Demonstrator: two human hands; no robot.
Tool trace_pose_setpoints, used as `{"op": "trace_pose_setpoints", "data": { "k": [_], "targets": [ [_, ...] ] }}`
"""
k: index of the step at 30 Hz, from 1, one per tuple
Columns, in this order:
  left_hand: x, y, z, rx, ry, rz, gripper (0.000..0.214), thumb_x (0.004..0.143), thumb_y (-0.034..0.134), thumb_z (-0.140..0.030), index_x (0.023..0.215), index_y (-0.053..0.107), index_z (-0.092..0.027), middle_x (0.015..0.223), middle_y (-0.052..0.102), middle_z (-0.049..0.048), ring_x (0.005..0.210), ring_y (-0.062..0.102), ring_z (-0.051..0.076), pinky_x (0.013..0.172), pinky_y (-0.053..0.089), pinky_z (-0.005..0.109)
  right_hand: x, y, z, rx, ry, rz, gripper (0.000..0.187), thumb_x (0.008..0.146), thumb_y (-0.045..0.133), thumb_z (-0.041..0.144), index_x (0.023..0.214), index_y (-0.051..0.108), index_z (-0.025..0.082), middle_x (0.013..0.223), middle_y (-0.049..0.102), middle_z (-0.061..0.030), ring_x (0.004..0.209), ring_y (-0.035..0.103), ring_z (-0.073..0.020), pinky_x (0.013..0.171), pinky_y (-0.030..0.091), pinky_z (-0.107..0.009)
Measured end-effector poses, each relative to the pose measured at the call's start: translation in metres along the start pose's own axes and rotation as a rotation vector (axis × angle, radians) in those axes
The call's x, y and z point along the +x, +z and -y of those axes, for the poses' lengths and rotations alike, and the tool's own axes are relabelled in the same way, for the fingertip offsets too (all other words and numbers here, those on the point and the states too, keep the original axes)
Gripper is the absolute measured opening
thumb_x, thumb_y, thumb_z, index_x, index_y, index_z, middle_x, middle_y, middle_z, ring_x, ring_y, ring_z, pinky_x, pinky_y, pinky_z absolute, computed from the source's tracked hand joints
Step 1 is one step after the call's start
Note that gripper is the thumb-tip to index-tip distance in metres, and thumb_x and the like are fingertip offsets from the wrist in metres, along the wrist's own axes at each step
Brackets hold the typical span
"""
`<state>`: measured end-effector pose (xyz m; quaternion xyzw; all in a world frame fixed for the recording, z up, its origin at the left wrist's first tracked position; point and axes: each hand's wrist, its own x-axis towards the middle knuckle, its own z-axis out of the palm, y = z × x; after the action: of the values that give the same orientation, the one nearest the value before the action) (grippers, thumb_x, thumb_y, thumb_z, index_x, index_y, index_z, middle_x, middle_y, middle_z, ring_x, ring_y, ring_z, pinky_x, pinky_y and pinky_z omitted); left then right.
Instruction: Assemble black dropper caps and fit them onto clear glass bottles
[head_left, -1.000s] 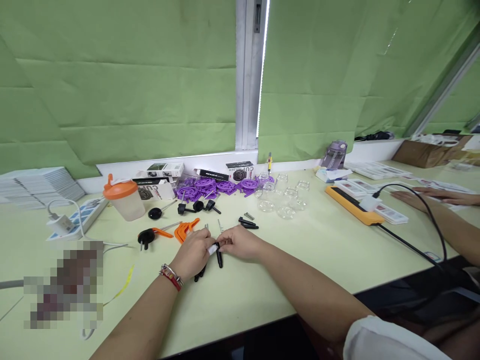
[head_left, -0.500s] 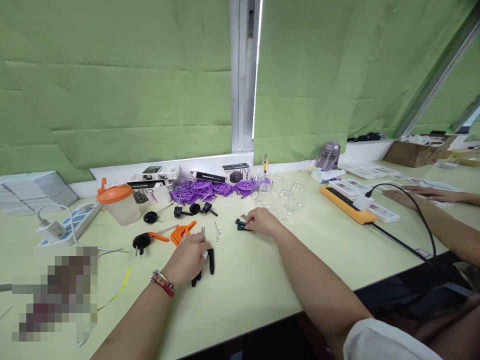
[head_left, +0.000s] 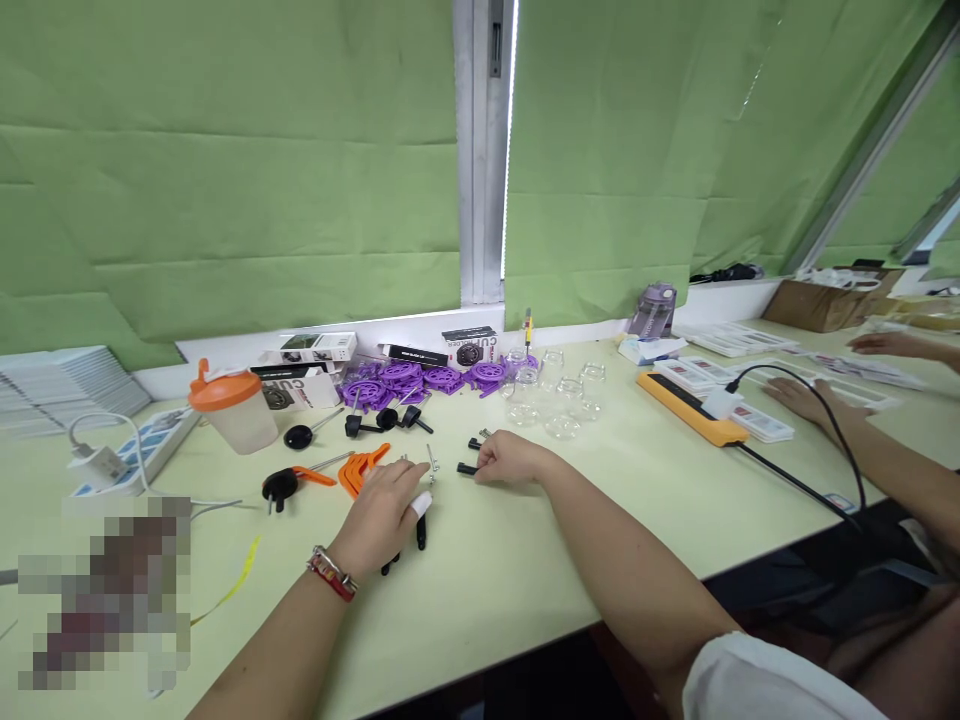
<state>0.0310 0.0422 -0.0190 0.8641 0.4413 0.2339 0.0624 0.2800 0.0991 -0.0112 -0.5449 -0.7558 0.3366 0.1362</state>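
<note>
The right hand (head_left: 510, 458) pinches a black tube (head_left: 466, 469) between fingertips, its far end hidden by the fingers. The left hand (head_left: 386, 515) lies palm down, its grip impossible to tell, partly covering more tubes (head_left: 421, 533). One second ago both hands met over those; now the right is off to the side, and the held tube has parted from a second tube (head_left: 475, 443) just behind it.

Screws (head_left: 433, 462) lie between the hands, orange parts (head_left: 361, 468) beyond the left. Clear cups (head_left: 566, 400) stand behind the right hand, purple wheels (head_left: 405, 380) along the wall. On the right, past a yellow power strip (head_left: 690, 410), rests a co-worker's hand (head_left: 806, 400).
</note>
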Motion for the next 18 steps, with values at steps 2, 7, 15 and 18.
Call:
{"op": "trace_pose_setpoints", "data": {
  "k": [2,7,15,18],
  "targets": [
    [-0.001,0.004,0.000,-0.083,-0.018,-0.003,0.044,0.090,0.043,-0.023,0.134,0.046,-0.019,0.111,0.062,0.0114,0.100,0.055,0.025,0.091,0.041,0.046,0.000,0.006,0.003,0.202,-0.100,0.088,0.015,0.070,0.069,0.028,0.078,0.070,0.016,0.067,0.062,0.0011,0.061,0.050,-0.0102,0.057,0.039,-0.021],
    [0.000,0.011,-0.007,-0.220,-0.081,0.014,0.041,0.089,0.044,-0.024,0.130,0.050,-0.022,0.104,0.065,0.0088,0.096,0.055,0.023,0.085,0.044,0.039,0.002,0.027,0.014,0.517,-0.275,0.268,0.012,0.074,0.065,0.019,0.084,0.067,0.014,0.071,0.062,0.0028,0.067,0.053,-0.0092,0.069,0.043,-0.022],
    [0.001,0.010,-0.010,-0.365,-0.167,0.065,0.022,0.088,0.050,-0.030,0.102,0.063,-0.022,0.092,0.066,0.0051,0.088,0.057,0.021,0.080,0.046,0.037,0.013,0.009,-0.005,0.098,-0.190,-0.240,0.015,0.083,0.056,0.019,0.086,0.071,0.017,0.089,0.069,-0.0043,0.081,0.060,-0.0151,0.074,0.043,-0.025],
    [0.001,0.009,-0.010,-0.343,-0.164,0.088,0.022,0.088,0.049,-0.033,0.098,0.065,-0.021,0.086,0.065,0.0044,0.087,0.056,0.021,0.079,0.046,0.037,0.017,-0.007,-0.024,-0.134,-0.018,-0.417,0.017,0.083,0.056,0.018,0.087,0.073,0.019,0.093,0.069,-0.0061,0.084,0.060,-0.0174,0.072,0.042,-0.026]
  ]
}}
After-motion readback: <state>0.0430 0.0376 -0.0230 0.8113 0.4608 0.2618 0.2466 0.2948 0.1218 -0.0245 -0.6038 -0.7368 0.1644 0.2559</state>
